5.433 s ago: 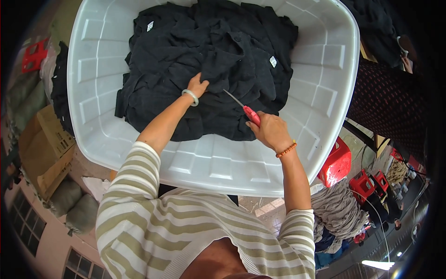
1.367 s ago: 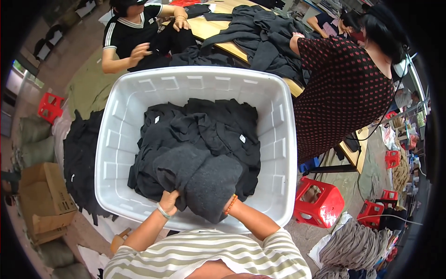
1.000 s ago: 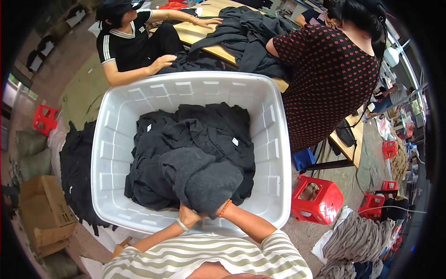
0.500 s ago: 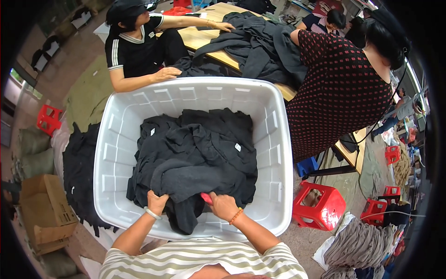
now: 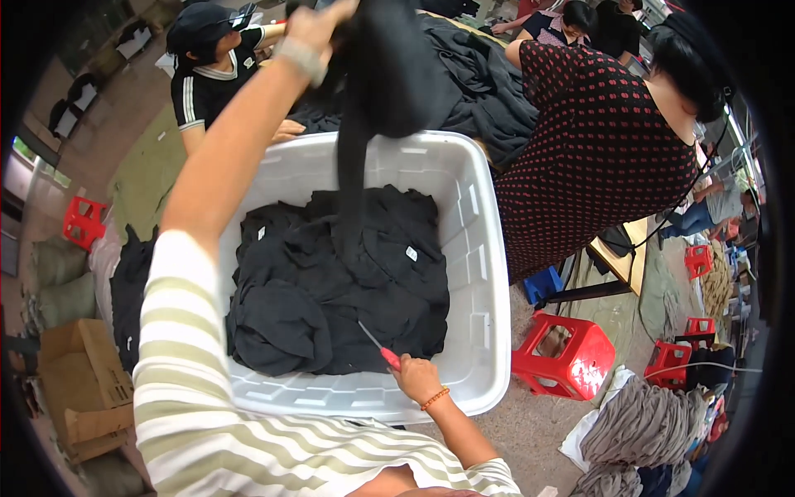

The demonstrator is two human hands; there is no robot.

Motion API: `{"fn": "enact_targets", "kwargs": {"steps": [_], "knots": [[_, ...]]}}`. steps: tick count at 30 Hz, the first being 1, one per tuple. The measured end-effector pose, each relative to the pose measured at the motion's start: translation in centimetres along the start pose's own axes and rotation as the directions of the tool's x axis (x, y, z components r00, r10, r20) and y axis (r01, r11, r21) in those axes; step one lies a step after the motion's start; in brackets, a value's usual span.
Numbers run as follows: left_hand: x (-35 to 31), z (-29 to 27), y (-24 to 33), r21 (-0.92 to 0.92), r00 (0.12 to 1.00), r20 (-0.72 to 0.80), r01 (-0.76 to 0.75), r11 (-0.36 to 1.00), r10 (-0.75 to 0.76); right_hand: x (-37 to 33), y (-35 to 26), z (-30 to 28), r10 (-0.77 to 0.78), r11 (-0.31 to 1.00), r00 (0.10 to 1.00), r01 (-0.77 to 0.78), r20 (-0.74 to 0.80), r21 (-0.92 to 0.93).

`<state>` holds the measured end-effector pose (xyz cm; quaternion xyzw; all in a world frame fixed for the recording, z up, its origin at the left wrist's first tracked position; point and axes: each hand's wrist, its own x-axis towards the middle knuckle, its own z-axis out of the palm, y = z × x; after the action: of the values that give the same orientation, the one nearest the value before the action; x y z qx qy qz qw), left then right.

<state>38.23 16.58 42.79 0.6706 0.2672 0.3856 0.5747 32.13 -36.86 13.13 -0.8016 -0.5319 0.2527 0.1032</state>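
Observation:
My left hand [image 5: 317,29] is raised above the far rim of the white plastic tub [image 5: 490,248], closed on a dark garment [image 5: 389,79] that hangs down, smeared by motion. A narrow end of it dangles into the tub. My right hand [image 5: 419,379], low over the tub's near right side, is closed round a red-handled tool [image 5: 389,358] with a thin pointed metal blade; its exact kind is unclear. Beneath lies a heap of black garments [image 5: 373,298], with small white labels [image 5: 411,253] showing on some.
A co-worker in black [image 5: 217,83] leans at the far left with a hand by the rim. Another in a dotted top [image 5: 604,149] stands at the right, by a table of dark cloth [image 5: 489,83]. A red stool [image 5: 565,354] and a cardboard box [image 5: 85,381] flank the tub.
My left hand has lifted a dark garment out of the tub, up and away toward the far side. My right hand has let go of the cloth, and the tool's blade now shows.

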Motion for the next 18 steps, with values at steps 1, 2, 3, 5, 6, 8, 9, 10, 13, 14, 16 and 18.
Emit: {"fn": "enact_targets", "kwargs": {"steps": [1, 2, 3, 5, 6, 8, 9, 10, 13, 14, 16, 18], "knots": [[-1.9, 8.8, 4.2, -0.401, 0.975, -0.049, -0.219, 0.89, 0.218, -0.6, 0.4, 0.1, 0.05, 0.999, 0.999, -0.05, 0.011, 0.005], [-3.2, 11.2, 6.8, -0.388, 0.994, -0.063, -0.11, 0.915, 0.093, -0.8, 0.4, 0.0, 0.078, 0.996, 0.997, -0.078, -0.01, 0.035], [-5.1, 12.3, 8.1, -0.381, 1.0, -0.022, 0.008, 0.924, -0.018, -1.0, 0.4, -0.1, 0.093, 0.994, 0.995, -0.091, -0.032, 0.061], [-5.3, 14.8, 4.5, -0.258, 0.998, -0.047, 0.03, 0.966, -0.044, -1.7, 0.2, -0.1, 0.118, 0.991, 0.992, -0.115, -0.049, 0.073], [-1.2, 10.9, -1.8, -0.154, 0.988, 0.009, -0.153, 0.976, 0.156, -1.4, -0.3, -0.1, 0.084, 0.994, 0.994, -0.078, -0.066, 0.077], [-8.3, 13.2, -5.6, -0.058, 0.985, 0.17, 0.049, 0.997, -0.039, -1.7, 0.3, 0.5, 0.135, 0.987, 0.989, -0.129, -0.059, 0.093], [-9.4, 11.4, -10.6, -0.051, 0.968, 0.25, 0.046, 0.998, -0.032, -1.5, 0.4, 0.7, 0.13, 0.988, 0.991, -0.125, -0.046, 0.094], [-11.2, 9.8, -15.0, 0.235, 0.958, 0.26, 0.058, 0.97, -0.12, -1.2, 0.7, 1.0, 0.129, 0.987, 0.991, -0.127, -0.025, 0.095], [-20.2, 5.1, -23.0, 0.351, 0.773, 0.267, 0.479, 0.805, -0.576, -0.8, 1.3, 0.8, 0.151, 0.987, 0.986, -0.146, -0.076, 0.063], [-22.7, 2.7, -25.3, 0.418, 0.713, 0.25, 0.531, 0.737, -0.655, -0.3, 1.0, -0.2, 0.153, 0.987, 0.985, -0.149, -0.078, 0.051], [-28.8, -3.3, -32.9, 0.654, 0.774, 0.175, 0.37, 0.66, -0.608, 0.9, 0.3, -1.6, 0.126, 0.991, 0.991, -0.124, -0.054, 0.043], [-34.6, -5.1, -33.1, 0.832, 0.703, 0.114, 0.319, 0.455, -0.702, 2.2, -0.3, -2.5, 0.153, 0.988, 0.988, -0.153, 0.001, 0.009]]}}
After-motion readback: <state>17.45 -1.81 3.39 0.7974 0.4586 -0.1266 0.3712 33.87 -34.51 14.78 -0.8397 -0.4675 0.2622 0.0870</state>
